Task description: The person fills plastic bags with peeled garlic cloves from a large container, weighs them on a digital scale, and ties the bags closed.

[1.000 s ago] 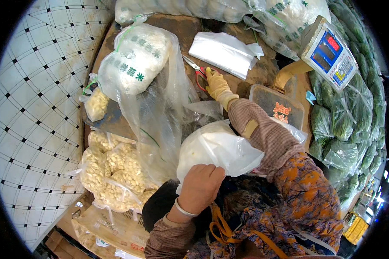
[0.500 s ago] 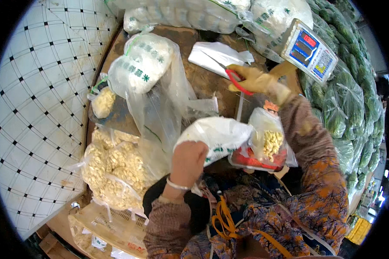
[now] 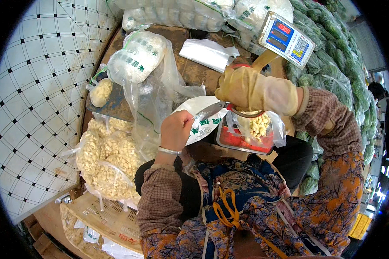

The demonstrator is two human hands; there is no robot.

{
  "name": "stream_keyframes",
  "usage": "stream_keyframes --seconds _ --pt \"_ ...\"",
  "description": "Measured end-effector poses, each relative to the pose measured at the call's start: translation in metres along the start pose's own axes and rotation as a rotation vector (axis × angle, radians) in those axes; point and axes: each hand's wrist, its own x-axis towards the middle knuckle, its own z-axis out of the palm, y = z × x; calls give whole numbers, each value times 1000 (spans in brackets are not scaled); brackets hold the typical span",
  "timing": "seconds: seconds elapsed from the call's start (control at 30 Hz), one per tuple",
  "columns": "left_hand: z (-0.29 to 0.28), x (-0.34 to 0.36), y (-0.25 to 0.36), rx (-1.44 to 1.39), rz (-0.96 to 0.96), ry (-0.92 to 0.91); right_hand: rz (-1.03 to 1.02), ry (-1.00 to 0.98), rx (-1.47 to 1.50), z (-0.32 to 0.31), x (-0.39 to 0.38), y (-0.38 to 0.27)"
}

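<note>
My bare left hand (image 3: 177, 128), a bangle at its wrist, is closed on the edge of a white plastic bag (image 3: 207, 129) with green print. My right hand (image 3: 242, 90), in a yellowish glove, is closed round red-handled scissors (image 3: 212, 111). Their blades point left, touching or just over the bag near my left fingers; I cannot tell if they are cutting. Below the right hand, a clear bag of pale cloves (image 3: 258, 126), like peeled garlic, sits on a red tray (image 3: 242, 139). The glove partly hides that bag.
A digital scale display (image 3: 287, 39) stands at the far right, beside stacked bagged green vegetables (image 3: 333, 77). Large bags of pale cloves (image 3: 110, 159) lie at left above a plastic crate (image 3: 108, 218). Farther back are a stuffed clear bag (image 3: 138, 56) and folded white bags (image 3: 208, 52).
My right hand has brought the scissors from the far side of the table down to the white bag's edge. The left hand has raised that edge slightly. The whole view has shifted a little.
</note>
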Motion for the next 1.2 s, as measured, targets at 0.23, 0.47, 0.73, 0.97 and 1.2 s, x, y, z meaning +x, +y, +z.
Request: stream_keyframes --seconds 0.23,0.47,0.73,0.97,1.2 --pt "-6 -1 3 -36 31 17 253 -156 255 -13 4 47" --pt "12 11 -2 169 198 36 682 323 672 176 112 86" --pt "9 21 11 31 213 139 771 178 858 258 167 49" --pt "10 13 -6 -142 -40 203 502 299 1689 124 113 43" --pt "17 12 -20 -659 -380 167 76 258 459 85 41 -38"
